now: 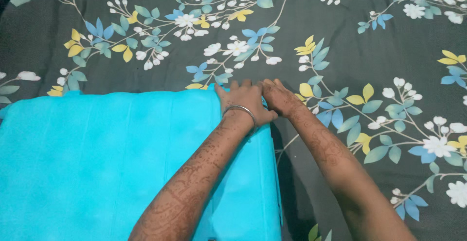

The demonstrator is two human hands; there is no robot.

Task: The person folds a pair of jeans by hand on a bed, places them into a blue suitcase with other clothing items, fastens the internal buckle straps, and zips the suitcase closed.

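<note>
Two hands meet at the far right corner of a turquoise cloth (pixel 107 163) spread over a dark floral sheet (pixel 379 51). The left hand (pixel 245 102), a metal bangle (pixel 239 110) at its wrist, lies flat on the cloth, fingers straight and close together, gripping nothing. The right hand (pixel 278 97) rests just beside it at the cloth's edge, fingers bent down against the fabric; whether they pinch it cannot be told. The cloth fills the lower left; the sheet's white, blue and yellow blossoms surround it.
</note>
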